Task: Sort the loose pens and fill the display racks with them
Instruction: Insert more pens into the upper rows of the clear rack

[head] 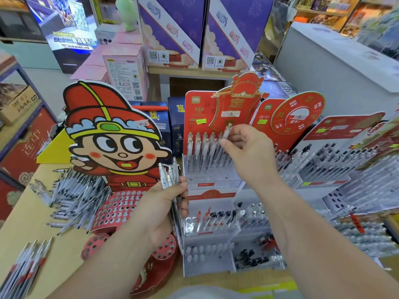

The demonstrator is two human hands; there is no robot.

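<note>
Risks, left to right: the pile (pixel 73 195) of loose pens lies on the counter (pixel 13 240) at centre left, just beside the cartoon rack (pixel 112 143). It could be swept off or scattered if brushed by the left forearm. A bundle (pixel 169 180) of clear pens is gripped by the left hand (pixel 164 206), fingers curled round it, at frame centre. The hold looks loose at the top, where the pens fan apart, so one could slip out. One pen (pixel 225 134) is pinched between thumb and fingertips of the right hand (pixel 248 147), above the back row of the middle rack (pixel 207 169). A slot could be missed, or standing neighbours knocked askew, as the row is tightly packed. A mis-sort is possible too, since the clear pens look alike. The right racks (pixel 334 160) are already crowded.

Orientation: pens in the pile lie flat, long axes mixed, mostly diagonal. The bundle's long axis is near upright, tops leaning slightly to upper left. The pinched pen's long axis is steep, gold end pointing up-right and the lower end pointing down-left toward the rack slots.
</note>
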